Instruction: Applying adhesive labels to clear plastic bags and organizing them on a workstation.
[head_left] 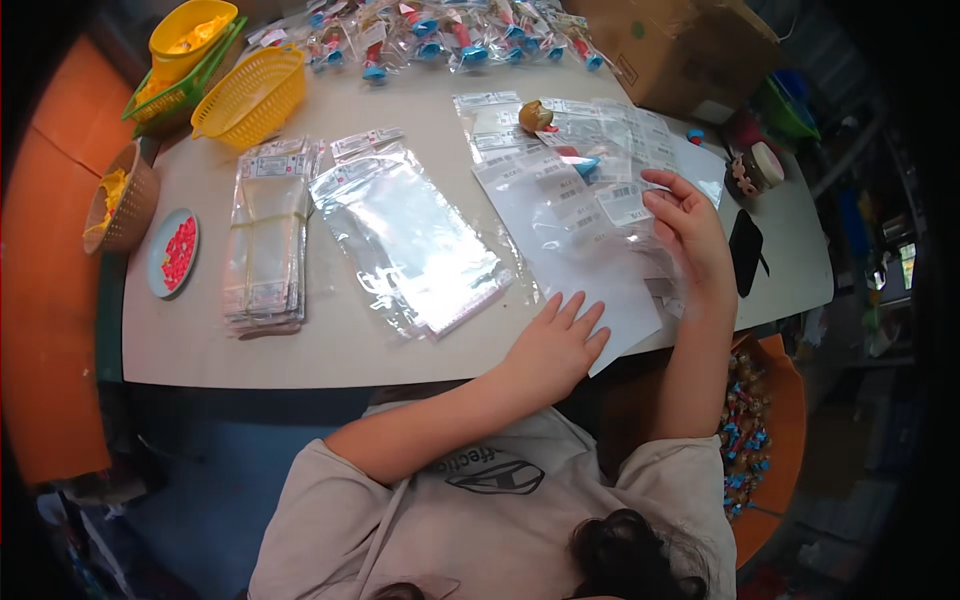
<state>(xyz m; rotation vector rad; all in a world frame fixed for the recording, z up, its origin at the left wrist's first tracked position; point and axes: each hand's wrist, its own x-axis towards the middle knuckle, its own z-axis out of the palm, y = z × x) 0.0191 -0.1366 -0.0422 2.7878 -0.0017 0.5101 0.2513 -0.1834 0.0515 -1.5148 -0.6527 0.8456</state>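
Observation:
My left hand [556, 346] lies with its fingers spread at the table's front edge, on the lower part of a white paper sheet [620, 300]. My right hand [692, 225] pinches the edge of a see-through sheet of barcode labels [585, 205] above the paper. Close by and partly covered by clear film is a small toy with a gold round head [535, 116], a red middle and a blue end [586, 166]. More label sheets [497, 125] lie behind it. Left of the paper is a loose stack of clear plastic bags [415, 240].
A banded bundle of bags [268, 240] and a plate of pink pieces [178, 255] are at left. Baskets [250, 95] stand behind them. Bagged toys [450, 35] and a cardboard box [675, 50] line the back. A black phone [745, 250] and jar [765, 165] are at right; an orange bin [775, 430] holds toys.

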